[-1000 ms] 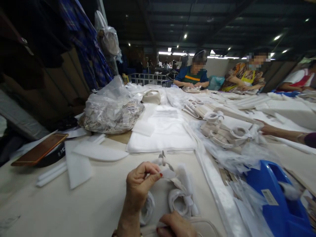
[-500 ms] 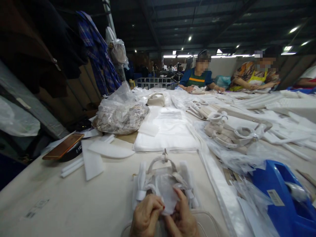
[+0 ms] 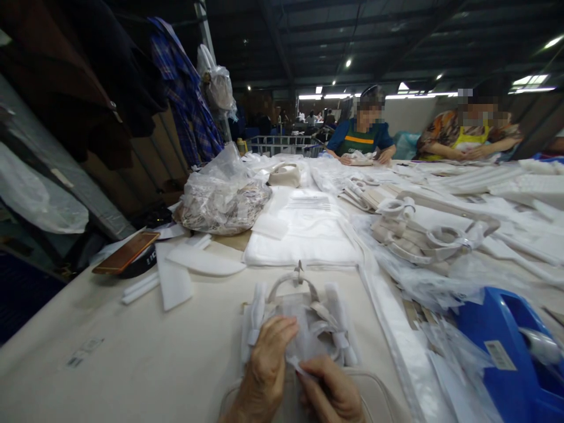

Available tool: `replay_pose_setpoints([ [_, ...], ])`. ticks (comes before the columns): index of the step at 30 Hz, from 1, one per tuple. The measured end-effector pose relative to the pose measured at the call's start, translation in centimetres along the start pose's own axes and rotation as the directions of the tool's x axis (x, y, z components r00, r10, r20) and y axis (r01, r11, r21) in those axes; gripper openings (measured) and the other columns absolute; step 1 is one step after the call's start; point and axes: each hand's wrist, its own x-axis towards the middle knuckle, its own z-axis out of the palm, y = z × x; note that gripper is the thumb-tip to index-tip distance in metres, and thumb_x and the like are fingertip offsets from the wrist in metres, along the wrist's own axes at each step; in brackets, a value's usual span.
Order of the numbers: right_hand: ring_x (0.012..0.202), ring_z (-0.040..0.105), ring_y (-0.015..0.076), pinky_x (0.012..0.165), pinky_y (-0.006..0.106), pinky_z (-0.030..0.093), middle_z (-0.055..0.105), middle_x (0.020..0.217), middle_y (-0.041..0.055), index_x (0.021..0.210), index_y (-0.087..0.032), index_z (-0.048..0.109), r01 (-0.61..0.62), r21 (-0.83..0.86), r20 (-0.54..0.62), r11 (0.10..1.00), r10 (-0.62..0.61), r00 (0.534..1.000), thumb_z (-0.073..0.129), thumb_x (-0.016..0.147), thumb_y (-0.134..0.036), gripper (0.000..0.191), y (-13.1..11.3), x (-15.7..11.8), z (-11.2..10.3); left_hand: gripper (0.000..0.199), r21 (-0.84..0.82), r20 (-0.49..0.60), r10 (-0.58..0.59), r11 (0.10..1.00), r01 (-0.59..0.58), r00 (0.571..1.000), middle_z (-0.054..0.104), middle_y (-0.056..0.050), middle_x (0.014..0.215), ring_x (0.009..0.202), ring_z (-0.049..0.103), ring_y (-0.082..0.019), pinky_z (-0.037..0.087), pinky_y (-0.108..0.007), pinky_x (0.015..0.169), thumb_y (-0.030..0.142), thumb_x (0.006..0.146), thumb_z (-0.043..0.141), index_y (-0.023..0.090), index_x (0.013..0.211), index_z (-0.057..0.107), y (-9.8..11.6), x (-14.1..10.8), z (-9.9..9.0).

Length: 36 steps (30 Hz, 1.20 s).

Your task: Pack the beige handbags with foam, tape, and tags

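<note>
Left hand (image 3: pixel 268 359) flattens over the bag (image 3: pixel 373 392) while right hand (image 3: pixel 331 385) pinches the sheet (image 3: pixel 304 330)

Largest first: the tabletop (image 3: pixel 176 364) spreads under and all round the bag, with a blue dispenser (image 3: pixel 497 346) well to the bag's right and a white stack (image 3: pixel 304 238) just beyond it. The bag lies at the near side, handle (image 3: pixel 314 292) pointing away from the person.

What has just changed is the hands: half a second ago the left pinched; now its fingers are straightened over the middle of the bag. That looks like a shift to steadying there, leaving the finer handling to the right hand.

The thin translucent sheet lies over the bag's middle, towards the handle. Right thumb and forefinger grasp its near edge, low on the bag; the left fingers reach along its left side, their thumb hidden, so I cannot tell whether they grip anything
</note>
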Motion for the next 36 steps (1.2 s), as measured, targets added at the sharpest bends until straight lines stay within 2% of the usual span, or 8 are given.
replay_pose_setpoints([
  [8,0.059,0.059,0.0113,0.057,0.018,0.046,0.063,0.068,0.0002,0.089,-0.022,0.066,0.110,0.064,0.085,0.992,-0.115,0.990,0.056,0.084,-0.023,0.011,-1.1,0.0,-1.1,0.040,0.235,-0.024,0.064,0.970,-0.056,0.998,0.069,-0.008,0.102,0.097,0.059,-0.023,0.056,-0.036,0.080,0.002,0.075,0.039,0.017,0.103,0.064,-0.1,0.5,1.6],
  [14,0.050,0.046,0.0095,0.046,0.018,0.035,0.052,0.064,-0.0039,0.135,-0.025,0.030,0.036,0.327,-0.118,0.944,0.003,0.993,0.053,0.086,-0.029,0.054,-0.3,-0.8,0.4,0.056,0.014,-0.155,-0.019,1.000,0.021,0.988,0.069,-0.005,0.099,0.099,0.060,-0.019,0.053,-0.034,0.086,-0.003,0.063,0.035,0.019,0.106,0.062,-0.1,0.6,0.4],
  [19,0.064,0.056,0.0138,0.057,0.023,0.044,0.058,0.074,0.0010,0.112,-0.024,0.054,0.125,0.040,-0.031,0.991,-0.124,0.992,0.050,0.081,-0.023,0.031,-1.1,-0.1,-0.2,0.025,-0.007,-0.157,0.066,0.998,-0.068,0.985,0.071,-0.007,0.093,0.088,0.064,-0.018,0.051,-0.031,0.079,0.016,0.088,0.042,0.019,0.102,0.063,-0.2,-0.1,1.1],
  [22,0.065,0.057,0.0146,0.060,0.023,0.046,0.059,0.072,0.0013,0.088,-0.023,0.061,0.195,-0.104,0.100,0.975,-0.185,0.978,0.048,0.080,-0.019,0.016,-1.8,0.4,-0.9,0.022,0.076,-0.175,0.115,0.992,-0.103,0.978,0.071,-0.007,0.092,0.088,0.065,-0.017,0.049,-0.031,0.080,0.013,0.088,0.044,0.017,0.100,0.063,0.3,-0.6,1.6],
  [26,0.073,0.059,0.0156,0.063,0.022,0.049,0.060,0.077,0.0040,0.088,-0.019,0.063,0.274,-0.202,0.100,0.940,-0.258,0.961,0.044,0.077,-0.011,0.023,-1.6,0.6,-1.0,0.023,0.074,-0.141,0.111,0.992,-0.101,0.984,0.072,-0.007,0.090,0.084,0.067,-0.018,0.052,-0.030,0.076,0.007,0.082,0.049,0.017,0.097,0.063,1.2,-0.5,1.1],
  [29,0.083,0.058,0.0171,0.071,0.025,0.049,0.064,0.092,0.0083,0.095,-0.017,0.063,0.399,-0.442,0.098,0.803,-0.399,0.912,0.039,0.078,-0.005,0.032,-1.4,1.1,-0.7,0.020,0.029,-0.178,-0.010,0.999,0.015,0.984,0.072,-0.006,0.087,0.080,0.068,-0.018,0.056,-0.028,0.072,0.009,0.082,0.051,0.019,0.097,0.061,1.5,-0.1,0.4],
  [33,0.100,0.056,0.0238,0.087,0.037,0.040,0.068,0.103,0.0104,0.094,-0.015,0.065,0.482,-0.745,0.146,0.461,-0.593,0.792,0.034,0.083,-0.005,0.034,-1.8,2.6,0.2,0.019,-0.008,-0.221,-0.068,0.998,0.068,0.973,0.071,-0.004,0.087,0.079,0.068,-0.018,0.057,-0.027,0.072,0.012,0.083,0.052,0.021,0.098,0.060,1.3,-0.2,0.2],
  [36,0.116,0.050,0.0278,0.097,0.043,0.033,0.067,0.109,0.0154,0.098,-0.012,0.066,0.442,-0.803,0.182,0.400,-0.542,0.821,0.033,0.082,-0.006,0.037,-1.6,3.1,1.1,0.020,-0.020,-0.225,-0.041,0.999,0.037,0.973,0.071,-0.004,0.087,0.080,0.068,-0.017,0.056,-0.026,0.074,0.010,0.082,0.053,0.020,0.098,0.060,0.9,-0.5,0.4],
])
